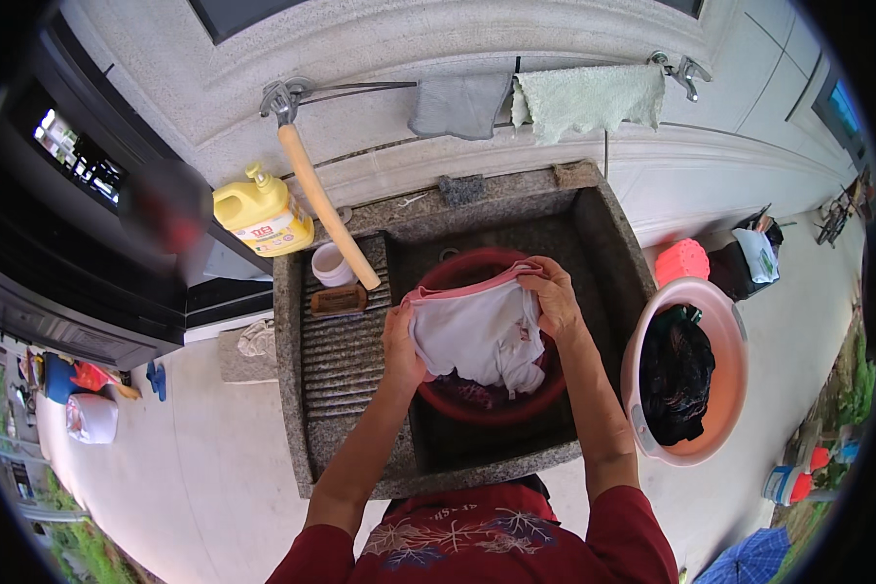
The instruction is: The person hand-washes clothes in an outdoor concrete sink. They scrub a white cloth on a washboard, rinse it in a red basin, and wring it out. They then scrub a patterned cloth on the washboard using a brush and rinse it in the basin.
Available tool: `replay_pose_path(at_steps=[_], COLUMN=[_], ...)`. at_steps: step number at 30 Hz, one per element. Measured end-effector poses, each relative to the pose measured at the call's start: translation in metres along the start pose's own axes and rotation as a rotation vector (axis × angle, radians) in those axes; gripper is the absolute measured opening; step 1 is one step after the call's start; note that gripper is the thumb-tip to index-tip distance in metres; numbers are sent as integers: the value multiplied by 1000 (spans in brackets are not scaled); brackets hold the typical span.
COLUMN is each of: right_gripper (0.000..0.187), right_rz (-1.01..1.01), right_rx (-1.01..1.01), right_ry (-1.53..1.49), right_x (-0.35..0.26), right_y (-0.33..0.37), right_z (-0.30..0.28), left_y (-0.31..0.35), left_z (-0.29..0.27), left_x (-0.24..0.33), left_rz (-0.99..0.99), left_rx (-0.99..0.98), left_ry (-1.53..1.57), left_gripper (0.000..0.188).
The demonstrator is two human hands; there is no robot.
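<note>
A white garment with a pink edge (pixel 477 329) is stretched out between my two hands. My left hand (pixel 401 343) grips one end of the pink edge, and my right hand (pixel 553 295) pinches the other end. The garment's lower part hangs bunched over a red basin (pixel 530 409), where some darker cloth shows beneath it. That basin stands in a stone laundry sink (pixel 594 273). On the sink's left side is a ribbed washboard (pixel 341 362), with a wooden scrubbing brush (pixel 339 300) and a small white cup (pixel 331 263) on it.
A yellow pump bottle (pixel 263 216) stands at the sink's back left, beside a tap hose (pixel 326 204). Right of the sink, a pink tub (pixel 733 360) holds dark clothes (pixel 677 375). Two cloths, one grey (pixel 460 105) and one pale green (pixel 594 100), hang along the wall.
</note>
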State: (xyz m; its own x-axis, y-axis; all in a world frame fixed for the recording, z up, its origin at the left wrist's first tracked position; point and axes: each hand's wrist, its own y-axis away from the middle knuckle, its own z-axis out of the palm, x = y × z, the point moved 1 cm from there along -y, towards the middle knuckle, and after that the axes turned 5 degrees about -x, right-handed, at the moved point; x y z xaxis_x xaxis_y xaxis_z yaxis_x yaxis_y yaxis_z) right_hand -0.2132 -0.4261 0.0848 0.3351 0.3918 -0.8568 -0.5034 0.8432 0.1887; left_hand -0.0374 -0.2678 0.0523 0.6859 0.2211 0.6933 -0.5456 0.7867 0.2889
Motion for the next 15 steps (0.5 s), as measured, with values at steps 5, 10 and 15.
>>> replay_pose_path(at_steps=[5,10,15], right_gripper=[29,34,40], right_rz=[-135,-295,-299], right_rx=[68,172,138], right_ry=[474,855,1385], right_x=[70,135,192], right_y=[-50,-78,-71], right_z=[-41,-48,-44], left_y=[-42,-76,-93], left_z=[-12,-41,-64], left_x=[-46,-111,-147], left_rz=[147,111,274], left_rx=[215,216,292], left_ry=[-189,-641,-1331], left_gripper=[27,34,33])
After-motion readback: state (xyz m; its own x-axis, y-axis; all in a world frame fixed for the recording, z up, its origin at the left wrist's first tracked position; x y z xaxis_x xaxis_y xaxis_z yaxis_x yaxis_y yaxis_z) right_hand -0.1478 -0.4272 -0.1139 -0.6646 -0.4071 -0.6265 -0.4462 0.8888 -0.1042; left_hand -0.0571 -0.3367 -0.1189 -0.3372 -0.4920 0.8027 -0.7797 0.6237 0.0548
